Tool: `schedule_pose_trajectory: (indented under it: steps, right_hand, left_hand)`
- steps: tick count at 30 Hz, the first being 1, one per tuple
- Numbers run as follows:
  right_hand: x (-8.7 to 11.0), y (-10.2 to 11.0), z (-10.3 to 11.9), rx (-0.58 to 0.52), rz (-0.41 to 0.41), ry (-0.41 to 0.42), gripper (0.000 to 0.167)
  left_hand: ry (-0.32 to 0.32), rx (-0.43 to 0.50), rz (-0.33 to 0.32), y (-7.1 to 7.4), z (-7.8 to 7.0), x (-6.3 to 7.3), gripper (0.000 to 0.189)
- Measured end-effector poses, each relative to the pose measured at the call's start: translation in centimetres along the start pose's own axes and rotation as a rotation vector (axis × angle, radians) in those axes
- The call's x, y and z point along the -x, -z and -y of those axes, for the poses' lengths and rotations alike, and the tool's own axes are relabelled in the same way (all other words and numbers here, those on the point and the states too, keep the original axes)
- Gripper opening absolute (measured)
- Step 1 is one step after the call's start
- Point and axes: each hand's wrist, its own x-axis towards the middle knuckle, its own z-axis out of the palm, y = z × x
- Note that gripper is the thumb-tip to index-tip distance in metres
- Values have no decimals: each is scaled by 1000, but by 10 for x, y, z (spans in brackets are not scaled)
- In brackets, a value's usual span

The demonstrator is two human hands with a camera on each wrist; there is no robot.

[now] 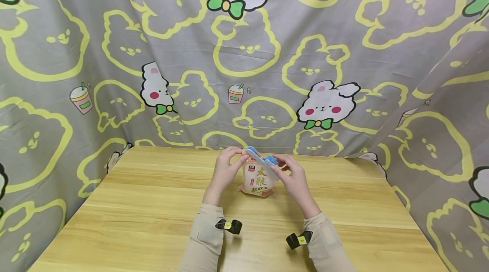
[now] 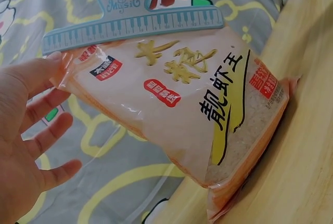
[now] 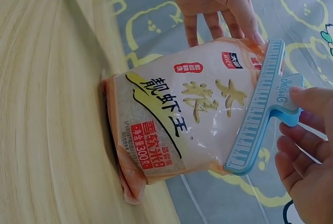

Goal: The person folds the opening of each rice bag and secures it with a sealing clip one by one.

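A small bag of rice (image 1: 257, 180) stands upright on the wooden table, its clear lower corner showing the grains. Across its top edge lies a light blue bag clip (image 2: 135, 26) with a piano-key print and the word "Music". My right hand (image 3: 312, 141) pinches the clip's handle, thumb on the front and fingers behind. At the bag's other top corner, my left hand (image 2: 26, 141) pinches the orange edge between thumb and index finger, close to the clip's end. The other left fingers are spread loosely beside the bag.
The wooden table (image 1: 145, 217) extends around the bag on all sides. Behind it and at both sides hangs a grey curtain (image 1: 183, 51) with yellow and white cartoon figures. Black straps with small devices (image 1: 231, 226) sit on both forearms.
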Motion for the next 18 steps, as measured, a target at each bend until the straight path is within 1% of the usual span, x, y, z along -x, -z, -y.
schedule_pose_trajectory:
  steps: [3,8,18]
  right_hand:
    - [-1,0,-1,5,0,-13,29]
    - [-1,2,-4,11,-2,-23,29]
    - [-2,7,-4,1,-13,-2,29]
  left_hand:
    - [16,-6,6,0,0,0,19]
    - [23,-19,12,2,1,1,24]
    - [33,-22,18,3,2,1,24]
